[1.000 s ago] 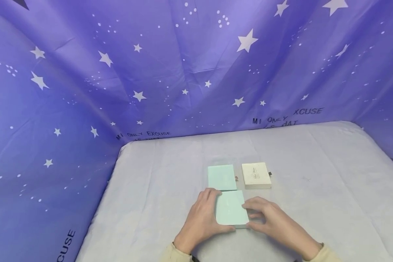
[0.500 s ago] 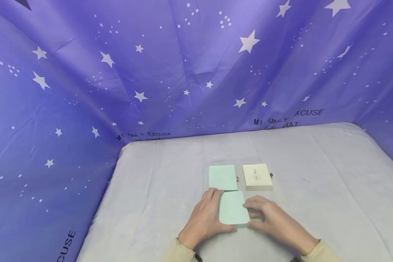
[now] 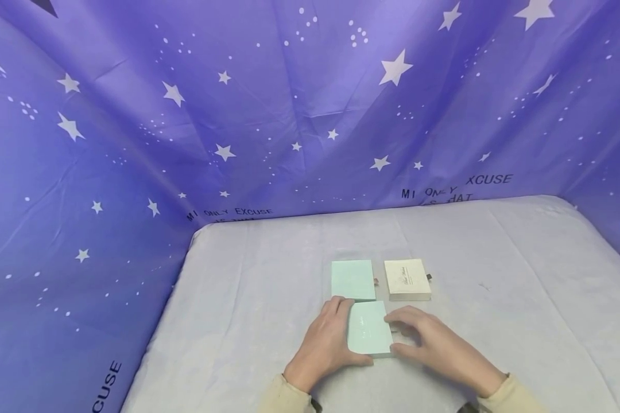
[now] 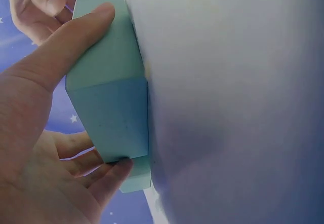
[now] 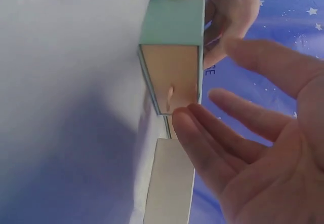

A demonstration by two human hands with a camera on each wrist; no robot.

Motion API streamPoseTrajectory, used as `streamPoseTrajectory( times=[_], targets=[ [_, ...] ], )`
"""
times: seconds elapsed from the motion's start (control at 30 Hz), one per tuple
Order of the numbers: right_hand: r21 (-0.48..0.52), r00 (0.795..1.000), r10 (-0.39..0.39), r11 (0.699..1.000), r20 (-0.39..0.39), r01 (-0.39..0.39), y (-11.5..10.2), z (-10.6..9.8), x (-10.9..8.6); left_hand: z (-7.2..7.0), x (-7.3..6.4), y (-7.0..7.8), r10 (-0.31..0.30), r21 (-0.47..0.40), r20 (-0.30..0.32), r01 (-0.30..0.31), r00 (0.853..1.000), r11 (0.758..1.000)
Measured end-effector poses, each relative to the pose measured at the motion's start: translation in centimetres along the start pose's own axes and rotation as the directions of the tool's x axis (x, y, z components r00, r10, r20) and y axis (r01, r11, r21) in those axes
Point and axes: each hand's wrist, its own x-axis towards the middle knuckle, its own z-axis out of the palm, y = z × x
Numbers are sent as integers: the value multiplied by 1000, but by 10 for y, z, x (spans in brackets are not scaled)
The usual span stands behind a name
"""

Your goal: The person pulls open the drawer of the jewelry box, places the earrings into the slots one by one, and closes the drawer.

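A mint green drawer box (image 3: 369, 328) lies on the cloth in the head view, faint lettering on its top. My left hand (image 3: 322, 338) grips it, thumb along the near side and fingers at the far left corner. In the right wrist view its tan drawer end (image 5: 177, 69) sits within the sleeve, with a small ribbon pull (image 5: 170, 97). My right hand (image 3: 434, 344) is at that end with fingers parted, holding nothing; its fingertips (image 5: 185, 120) overlap the lower part of the end in this view. A second mint box (image 3: 352, 280) lies just behind the first.
A cream box (image 3: 407, 279) with printed lettering and a dark ribbon tab stands to the right of the second mint box. Pale cloth (image 3: 258, 298) covers the surface. A purple curtain (image 3: 289, 115) with white stars hangs behind and at both sides.
The view has shifted slightly. My left hand and the front box's left edge have moved a little to the right. Lettering on the box's top now shows more clearly.
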Motion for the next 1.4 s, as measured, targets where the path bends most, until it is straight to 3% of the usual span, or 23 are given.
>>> streamPoseTrajectory(
  times=[0.17, 0.3, 0.73, 1.1, 1.4],
  targets=[
    [74, 990, 135, 988, 28, -137, 0, -3, 6, 1, 0, 1, 0, 12, 4, 0, 1000, 1000],
    [63, 978, 193, 978, 76, -198, 4, -1, 11, 1, 1, 2, 10, 20, 6, -10, 1000, 1000],
    [76, 962, 234, 966, 142, -246, 10, 6, 21, 0, 1, 5, -1, 36, 10, 0, 1000, 999],
    [145, 928, 309, 929, 209, -341, 21, 5, 22, -1, 1, 4, -3, 36, 8, 2, 1000, 999],
    [216, 925, 283, 915, 253, -340, 30, 0, 24, -1, 2, 2, -21, 26, 34, 20, 999, 999]
  ],
)
